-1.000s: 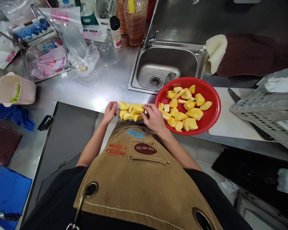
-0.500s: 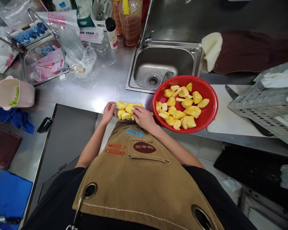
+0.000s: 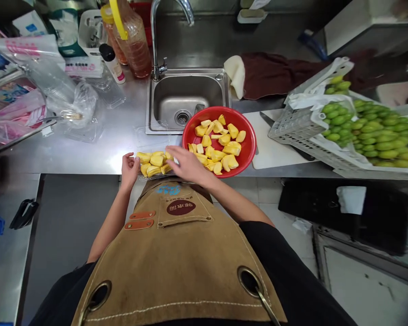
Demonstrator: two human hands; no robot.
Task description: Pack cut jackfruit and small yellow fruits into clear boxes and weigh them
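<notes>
Left of the bowl, the left hand curls at the box's left edge; whether it grips, I cannot tell. The box, holding yellow fruit, lies near the bowl; between them the right hand hangs loosely open.

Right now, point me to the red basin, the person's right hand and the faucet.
Red basin (image 3: 251,147): head view, bare inner wall at picture right.
Right hand (image 3: 187,165): head view, back of the hand.
Faucet (image 3: 153,45): head view, upright pipe.
</notes>
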